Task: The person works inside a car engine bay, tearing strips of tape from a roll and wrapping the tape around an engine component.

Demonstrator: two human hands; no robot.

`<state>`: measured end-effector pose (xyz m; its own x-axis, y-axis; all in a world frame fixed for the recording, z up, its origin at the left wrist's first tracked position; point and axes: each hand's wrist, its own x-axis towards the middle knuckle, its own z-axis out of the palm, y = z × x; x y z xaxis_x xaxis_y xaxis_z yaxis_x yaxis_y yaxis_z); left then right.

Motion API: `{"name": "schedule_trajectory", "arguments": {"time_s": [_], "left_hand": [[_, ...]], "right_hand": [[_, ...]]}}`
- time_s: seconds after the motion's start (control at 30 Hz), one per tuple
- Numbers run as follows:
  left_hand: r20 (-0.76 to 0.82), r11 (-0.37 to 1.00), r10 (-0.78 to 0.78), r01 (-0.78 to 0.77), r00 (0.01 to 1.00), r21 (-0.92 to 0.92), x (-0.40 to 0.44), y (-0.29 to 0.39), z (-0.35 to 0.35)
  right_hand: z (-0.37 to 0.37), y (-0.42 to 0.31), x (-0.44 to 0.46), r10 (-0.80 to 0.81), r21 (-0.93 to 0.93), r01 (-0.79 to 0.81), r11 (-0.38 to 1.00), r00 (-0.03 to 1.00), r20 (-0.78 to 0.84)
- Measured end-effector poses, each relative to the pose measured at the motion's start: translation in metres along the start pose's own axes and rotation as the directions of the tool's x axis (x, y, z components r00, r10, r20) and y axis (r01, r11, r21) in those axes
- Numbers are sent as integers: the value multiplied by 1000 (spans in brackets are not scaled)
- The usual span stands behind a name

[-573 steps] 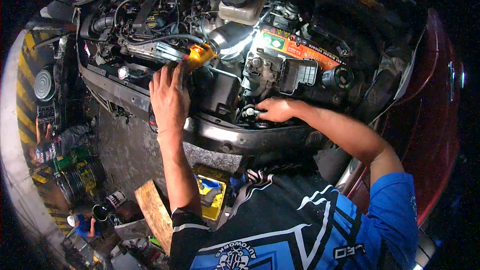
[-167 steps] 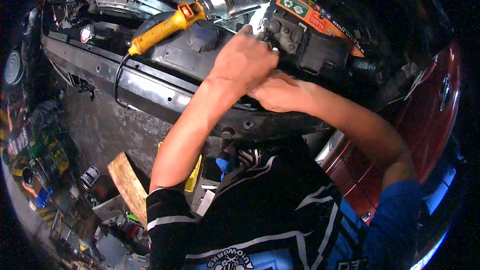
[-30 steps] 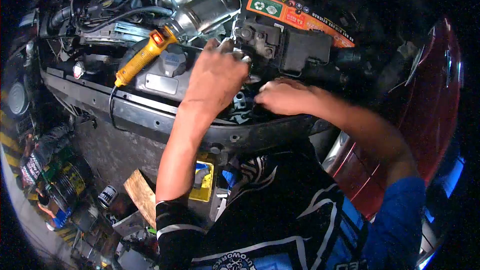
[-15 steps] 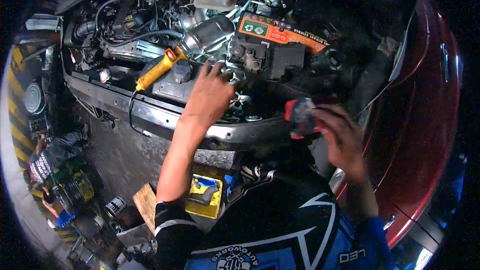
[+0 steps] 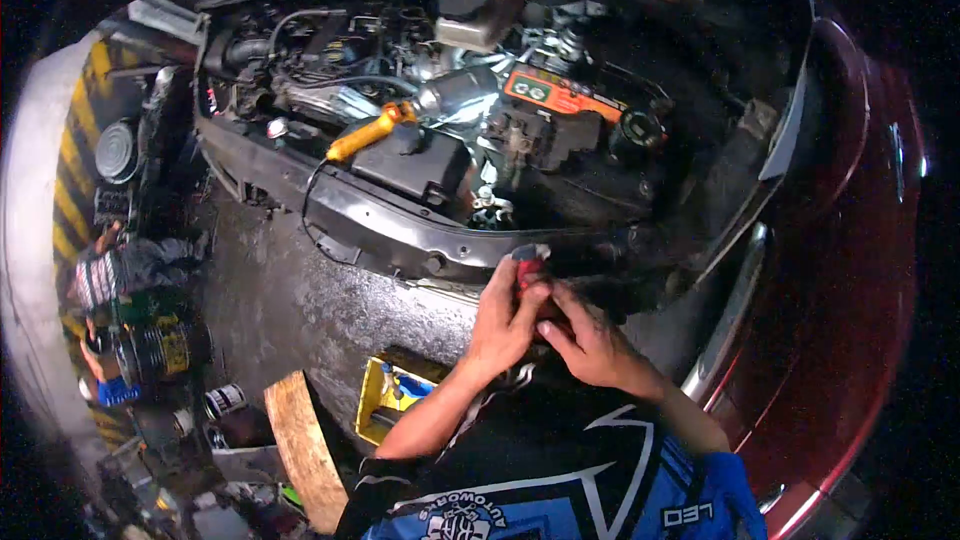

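Observation:
In front of my chest, just short of the car's front crossmember, both hands are on a red-and-grey tool (image 5: pixel 530 274). It looks like a small power tool, though most of it is hidden by my fingers. My left hand (image 5: pixel 503 322) is closed around its left side, thumb across the front. My right hand (image 5: pixel 592 342) meets it from the right with curled fingers against the tool's lower part. Beyond them lies the open engine bay, where a work light with a yellow handle (image 5: pixel 365 136) rests beside a battery with an orange label (image 5: pixel 562 91).
The metal crossmember (image 5: pixel 400 230) runs between me and the engine. A yellow bin (image 5: pixel 369 408) with items inside and a wooden board (image 5: pixel 303 448) are on the floor at lower left. Another person (image 5: pixel 105 275) is at far left. A red car panel (image 5: pixel 820 270) stands on the right.
My left hand has left the engine bay and come back to the tool my right hand was holding. My right hand has moved left with it. The view has shifted, showing the engine bay farther off.

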<state>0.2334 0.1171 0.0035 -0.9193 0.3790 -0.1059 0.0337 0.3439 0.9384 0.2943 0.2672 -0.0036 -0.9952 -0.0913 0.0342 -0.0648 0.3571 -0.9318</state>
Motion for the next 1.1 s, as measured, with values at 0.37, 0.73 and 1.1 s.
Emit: {"name": "schedule_trajectory", "arguments": {"time_s": [0.37,0.73,1.1], "left_hand": [[-498,663,580,-18,645,748,28,3,-143],[-501,727,373,90,781,681,71,-102,-140],[-655,849,407,1,636,528,78,-140,-133]], "right_hand": [[-18,1,5,-79,-166,106,980,984,162],[-24,21,19,-21,-534,-109,839,972,-232],[8,86,59,-93,-838,-180,515,960,-263]]}}
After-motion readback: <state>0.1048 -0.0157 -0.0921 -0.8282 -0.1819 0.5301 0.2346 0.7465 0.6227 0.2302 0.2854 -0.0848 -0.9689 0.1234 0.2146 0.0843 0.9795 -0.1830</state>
